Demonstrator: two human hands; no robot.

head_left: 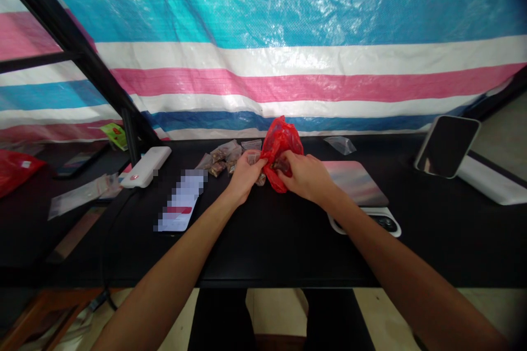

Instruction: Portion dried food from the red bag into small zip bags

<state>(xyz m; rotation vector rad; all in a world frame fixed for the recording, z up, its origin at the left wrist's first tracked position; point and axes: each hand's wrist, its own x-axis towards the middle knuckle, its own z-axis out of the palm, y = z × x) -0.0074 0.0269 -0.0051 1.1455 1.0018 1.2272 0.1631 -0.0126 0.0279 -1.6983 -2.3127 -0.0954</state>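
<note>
Red crumpled plastic bag [284,137]: ahead of me.
Left hand [246,174]: pinching left edge.
Right hand [307,174]: at mouth, grip unclear.

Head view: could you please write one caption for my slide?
Left hand holds the red plastic bag, right hand at its open mouth, small clear packets nearby on the black table.

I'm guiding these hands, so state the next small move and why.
Probably the left hand should gently draw the edge of the red plastic bag wider: it pinches that edge, while the right hand works at the crumpled opening, which looks narrow.
</note>
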